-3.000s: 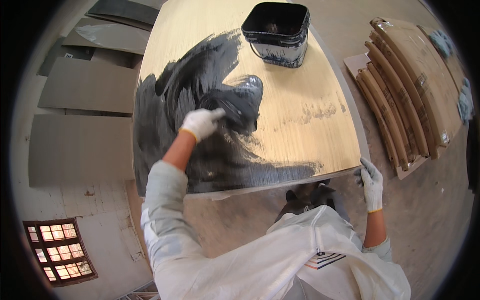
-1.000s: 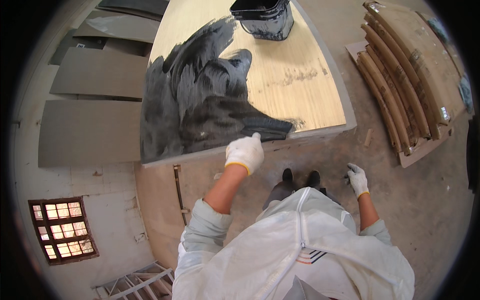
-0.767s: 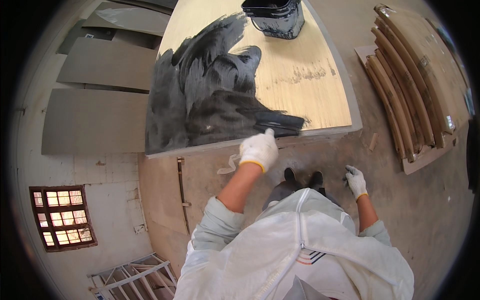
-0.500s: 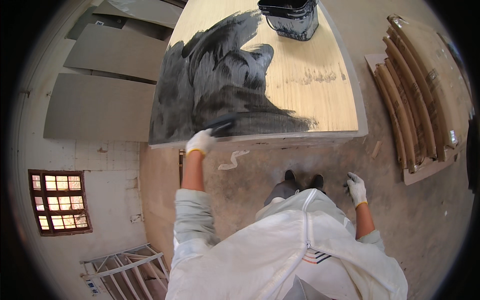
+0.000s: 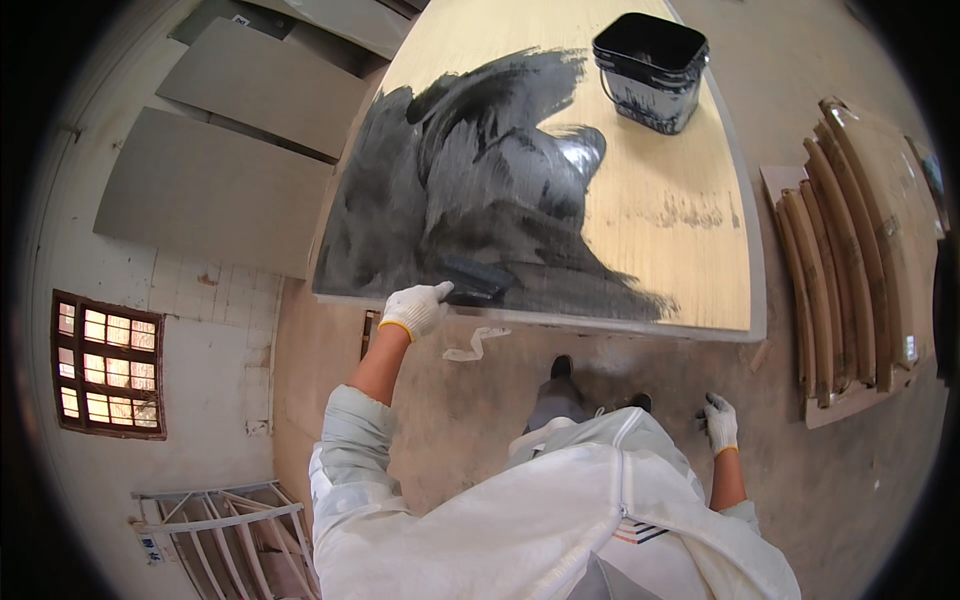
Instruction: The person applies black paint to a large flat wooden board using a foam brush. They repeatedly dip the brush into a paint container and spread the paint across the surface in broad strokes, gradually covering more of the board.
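My left hand (image 5: 415,311), in a white knit glove with a yellow cuff, grips a wide dark brush (image 5: 476,281) at the panel's near left edge. Its head lies against the wet black coating (image 5: 505,170), blurred and hard to tell from it. That coating spreads in streaky strokes over the left and near part of a pale wood-grain panel (image 5: 670,250). My right hand (image 5: 720,424), gloved with dark-stained fingertips, hangs low at my right side, fingers loosely apart and holding nothing visible. A black-smeared square bucket (image 5: 655,75) stands on the panel's far right, its inside dark.
Curved brown boards (image 5: 850,250) stand stacked on the floor to the right. Large grey panels (image 5: 210,190) lie left of the work panel. A metal rack (image 5: 225,520) stands at lower left, below a barred window (image 5: 108,365). A white strip (image 5: 475,345) lies on the floor.
My left hand and the brush have moved slightly right along the panel's near edge. The view has shifted, so the panel and bucket sit lower and farther right. My right hand still hangs down.
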`<state>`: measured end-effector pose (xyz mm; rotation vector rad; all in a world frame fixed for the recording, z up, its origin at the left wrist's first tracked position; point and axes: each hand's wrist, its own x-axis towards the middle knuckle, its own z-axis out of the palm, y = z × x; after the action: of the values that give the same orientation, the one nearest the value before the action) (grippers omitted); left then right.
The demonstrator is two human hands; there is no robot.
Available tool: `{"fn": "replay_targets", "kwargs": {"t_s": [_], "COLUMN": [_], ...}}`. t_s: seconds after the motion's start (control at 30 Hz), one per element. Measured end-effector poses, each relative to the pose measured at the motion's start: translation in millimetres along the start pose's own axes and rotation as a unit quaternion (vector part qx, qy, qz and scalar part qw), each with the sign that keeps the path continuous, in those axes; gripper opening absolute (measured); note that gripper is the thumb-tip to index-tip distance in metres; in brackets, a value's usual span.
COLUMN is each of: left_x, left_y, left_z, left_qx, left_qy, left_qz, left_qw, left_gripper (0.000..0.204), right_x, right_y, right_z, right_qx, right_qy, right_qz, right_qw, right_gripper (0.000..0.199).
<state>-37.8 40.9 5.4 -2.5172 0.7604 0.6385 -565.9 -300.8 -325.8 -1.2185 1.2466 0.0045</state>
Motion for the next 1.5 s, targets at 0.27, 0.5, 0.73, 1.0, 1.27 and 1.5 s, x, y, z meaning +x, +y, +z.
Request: {"fn": "replay_targets", "kwargs": {"t_s": [0.27, 0.5, 0.73, 1.0, 1.27, 1.5], "left_x": [119.1, 301.4, 438.3, 419.7, 562.3, 460.2], "left_y": [-83.3, -181.1, -244.4, -294.0, -291.2, -200.2], "left_z": [-43.3, -124.7, -189.5, -194.8, -249.6, -221.3], "left_qx": [-0.035, -0.019, 0.004, 0.076, 0.059, 0.063], "left_qy": [0.051, 0.13, 0.148, 0.076, 0.12, 0.198], "left_qz": [-0.083, 0.0, 0.053, 0.072, 0.058, 0.304], "left_qw": [0.995, 0.991, 0.988, 0.992, 0.989, 0.93], "left_gripper": [0.059, 0.051, 0.046, 0.053, 0.048, 0.051], "right_x": [1.2, -28.9, -114.9, -154.3, -163.8, -202.9], "right_y": [-10.5, -7.3, 16.9, 18.5, -12.5, 23.5], "right_z": [65.1, 151.6, 235.2, 268.5, 282.9, 317.7], "right_qx": [-0.028, 0.144, 0.119, 0.138, 0.105, 0.11], "right_qy": [0.033, 0.158, 0.175, 0.216, 0.257, 0.232], "right_qz": [0.061, 0.168, 0.23, 0.283, 0.208, 0.316], "right_qw": [0.997, 0.962, 0.95, 0.924, 0.938, 0.914], "right_gripper": [0.054, 0.057, 0.059, 0.059, 0.053, 0.054]}}
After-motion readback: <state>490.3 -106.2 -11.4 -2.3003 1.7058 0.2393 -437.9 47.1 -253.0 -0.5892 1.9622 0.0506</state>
